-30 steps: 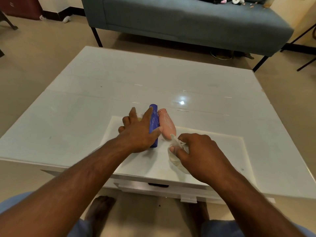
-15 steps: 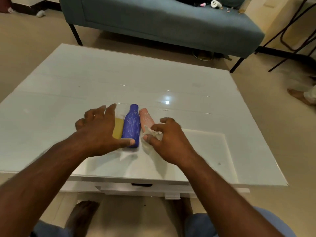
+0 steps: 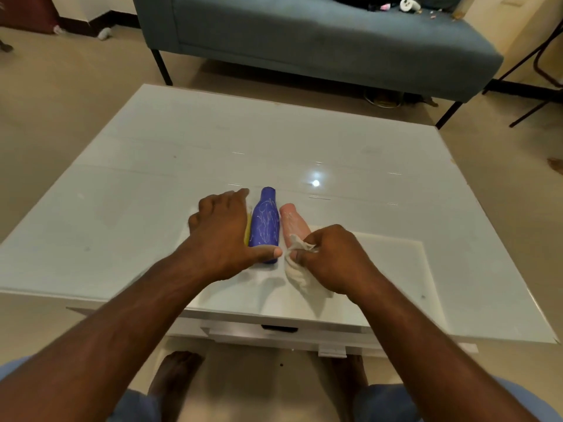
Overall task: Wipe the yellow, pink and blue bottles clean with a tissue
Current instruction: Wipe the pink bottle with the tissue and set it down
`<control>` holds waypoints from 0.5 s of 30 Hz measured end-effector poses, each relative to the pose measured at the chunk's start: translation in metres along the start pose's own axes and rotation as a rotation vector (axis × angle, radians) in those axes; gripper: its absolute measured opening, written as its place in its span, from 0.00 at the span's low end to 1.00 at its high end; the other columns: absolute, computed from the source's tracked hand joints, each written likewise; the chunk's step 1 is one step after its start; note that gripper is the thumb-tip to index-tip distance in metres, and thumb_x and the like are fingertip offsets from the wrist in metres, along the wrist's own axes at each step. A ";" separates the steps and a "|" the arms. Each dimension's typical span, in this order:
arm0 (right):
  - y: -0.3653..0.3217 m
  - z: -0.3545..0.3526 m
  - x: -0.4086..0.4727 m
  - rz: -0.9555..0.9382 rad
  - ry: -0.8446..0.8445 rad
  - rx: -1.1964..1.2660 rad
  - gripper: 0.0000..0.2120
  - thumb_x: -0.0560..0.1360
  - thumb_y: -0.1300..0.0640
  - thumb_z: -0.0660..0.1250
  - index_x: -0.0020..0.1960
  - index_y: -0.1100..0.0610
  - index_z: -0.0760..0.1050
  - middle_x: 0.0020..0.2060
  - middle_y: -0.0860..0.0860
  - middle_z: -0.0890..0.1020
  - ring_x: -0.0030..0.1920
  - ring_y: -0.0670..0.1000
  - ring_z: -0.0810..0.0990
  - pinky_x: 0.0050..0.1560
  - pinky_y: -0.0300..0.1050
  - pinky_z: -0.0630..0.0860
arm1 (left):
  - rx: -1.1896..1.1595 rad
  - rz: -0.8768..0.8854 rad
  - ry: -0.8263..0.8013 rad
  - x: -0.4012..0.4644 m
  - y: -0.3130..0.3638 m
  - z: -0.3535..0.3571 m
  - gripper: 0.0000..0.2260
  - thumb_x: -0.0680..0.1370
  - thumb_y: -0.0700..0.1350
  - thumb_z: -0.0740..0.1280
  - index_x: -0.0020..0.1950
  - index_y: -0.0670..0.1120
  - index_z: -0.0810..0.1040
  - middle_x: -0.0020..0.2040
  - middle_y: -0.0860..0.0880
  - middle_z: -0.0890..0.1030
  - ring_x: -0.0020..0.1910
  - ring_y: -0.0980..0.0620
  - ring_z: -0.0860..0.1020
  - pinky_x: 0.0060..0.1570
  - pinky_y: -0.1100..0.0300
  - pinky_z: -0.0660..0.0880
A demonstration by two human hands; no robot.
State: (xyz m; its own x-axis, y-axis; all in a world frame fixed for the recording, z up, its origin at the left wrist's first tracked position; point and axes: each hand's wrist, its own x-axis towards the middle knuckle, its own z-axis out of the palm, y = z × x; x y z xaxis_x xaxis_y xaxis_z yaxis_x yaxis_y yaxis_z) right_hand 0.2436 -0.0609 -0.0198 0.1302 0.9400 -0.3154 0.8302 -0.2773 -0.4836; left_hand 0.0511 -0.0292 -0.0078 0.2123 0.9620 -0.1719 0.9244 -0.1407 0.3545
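Three bottles were laid side by side on a white table (image 3: 365,153), necks pointed away from the person. The blue bottle (image 3: 264,223), scribbled with pale marks, was placed in the middle. Just left of it, the yellow bottle (image 3: 247,231) was almost wholly covered by the left hand (image 3: 225,236), which was laid flat with fingers nearly straight, its thumb stretched across the blue bottle's base. Just right of the blue bottle, the pink bottle (image 3: 293,219) was seen, its near end hidden. There a crumpled tissue (image 3: 300,269) was gripped in the curled fingers of the right hand (image 3: 332,258). A grey sofa (image 3: 304,35) was seen beyond the table.
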 end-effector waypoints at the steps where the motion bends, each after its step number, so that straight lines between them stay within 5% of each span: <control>1: 0.000 -0.003 -0.002 0.012 -0.023 0.024 0.14 0.77 0.44 0.73 0.52 0.55 0.86 0.45 0.52 0.86 0.45 0.52 0.84 0.49 0.50 0.82 | -0.011 0.007 0.002 -0.001 0.002 0.000 0.55 0.62 0.73 0.72 0.80 0.51 0.52 0.79 0.49 0.60 0.76 0.44 0.59 0.69 0.45 0.64; 9: 0.007 -0.020 -0.018 0.181 -0.189 0.237 0.16 0.76 0.48 0.76 0.57 0.58 0.83 0.48 0.53 0.85 0.48 0.52 0.84 0.47 0.44 0.79 | -0.044 0.024 -0.009 0.002 0.013 0.003 0.49 0.66 0.69 0.72 0.79 0.51 0.56 0.78 0.50 0.64 0.74 0.45 0.64 0.66 0.50 0.68; 15: 0.011 -0.024 -0.024 0.214 -0.193 0.341 0.15 0.75 0.49 0.77 0.54 0.60 0.83 0.46 0.53 0.85 0.45 0.52 0.83 0.40 0.41 0.75 | -0.216 0.073 0.044 -0.011 0.020 0.004 0.35 0.73 0.65 0.69 0.74 0.51 0.64 0.70 0.52 0.74 0.65 0.51 0.74 0.60 0.57 0.73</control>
State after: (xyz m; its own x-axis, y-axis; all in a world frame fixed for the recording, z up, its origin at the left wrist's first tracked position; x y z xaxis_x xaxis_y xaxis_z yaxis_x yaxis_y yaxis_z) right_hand 0.2629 -0.0821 0.0022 0.1492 0.8089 -0.5687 0.5655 -0.5416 -0.6220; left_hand 0.0685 -0.0434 -0.0031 0.2577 0.9610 -0.1004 0.8171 -0.1612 0.5536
